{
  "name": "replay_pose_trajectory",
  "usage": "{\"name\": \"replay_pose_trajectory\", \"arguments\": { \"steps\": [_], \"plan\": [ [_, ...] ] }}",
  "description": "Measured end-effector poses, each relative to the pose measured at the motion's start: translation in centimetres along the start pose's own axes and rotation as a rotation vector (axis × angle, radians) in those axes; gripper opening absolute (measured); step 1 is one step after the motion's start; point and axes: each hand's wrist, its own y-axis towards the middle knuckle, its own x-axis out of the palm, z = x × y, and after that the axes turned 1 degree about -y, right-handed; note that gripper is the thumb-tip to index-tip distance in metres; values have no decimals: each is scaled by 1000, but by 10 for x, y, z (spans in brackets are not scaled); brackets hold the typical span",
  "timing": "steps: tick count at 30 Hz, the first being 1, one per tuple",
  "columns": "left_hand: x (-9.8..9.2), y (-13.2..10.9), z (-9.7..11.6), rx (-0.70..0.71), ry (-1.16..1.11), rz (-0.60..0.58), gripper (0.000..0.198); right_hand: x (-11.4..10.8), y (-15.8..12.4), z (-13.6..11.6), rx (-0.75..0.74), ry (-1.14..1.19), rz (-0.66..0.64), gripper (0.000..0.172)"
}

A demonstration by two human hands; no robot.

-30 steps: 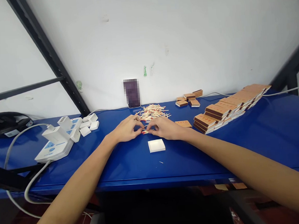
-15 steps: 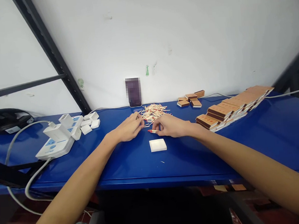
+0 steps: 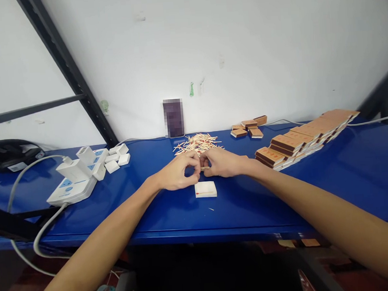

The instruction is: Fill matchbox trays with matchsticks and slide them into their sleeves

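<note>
Matchstick [image 3: 204, 193] alone in white tray [image 3: 205, 187], loose match heap [image 3: 198, 141] remaining behind, matches [image 3: 205, 167] pinched in right hand [image 3: 223, 162], grip of left hand [image 3: 177, 171] unclear.

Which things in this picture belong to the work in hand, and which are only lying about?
Likely part of the work:
matches in the right hand;
heaped matches;
white matchbox tray, with one match;
stacked matchboxes.

Apparently just lying about:
power strip;
small white blocks;
phone against the wall.
</note>
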Motion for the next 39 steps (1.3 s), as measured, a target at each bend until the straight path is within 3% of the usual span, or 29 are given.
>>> {"name": "replay_pose_trajectory", "arguments": {
  "steps": [2, 7, 9, 18, 24, 31, 37, 39],
  "plan": [
    [-5, -1, -1, -29, 26, 1, 15, 1, 0, 1, 28, -11, 0, 7],
    [-9, -5, 0, -176, -17, -258, 41, 0, 1, 2, 14, -102, 39, 11],
    [-6, -5, 1, -184, -12, -301, 46, -1, 1, 2, 3, -96, 24, 11],
    [-11, -6, -10, -172, 56, -246, 37, -7, 0, 6, -6, 8, -6, 13],
    [-16, -8, -24, -225, 73, -226, 42, -24, -11, -12, -40, 81, 27, 15],
    [-13, -8, -23, -228, 64, -210, 41, -9, -10, -23, -125, 101, -40, 18],
    [-15, -8, -23, -236, 45, -219, 46, -18, -11, -15, -113, 62, 122, 20],
    [-15, -8, -23, -221, 32, -193, 44, -23, -12, -9, -80, -12, 101, 19]
  ]
}}
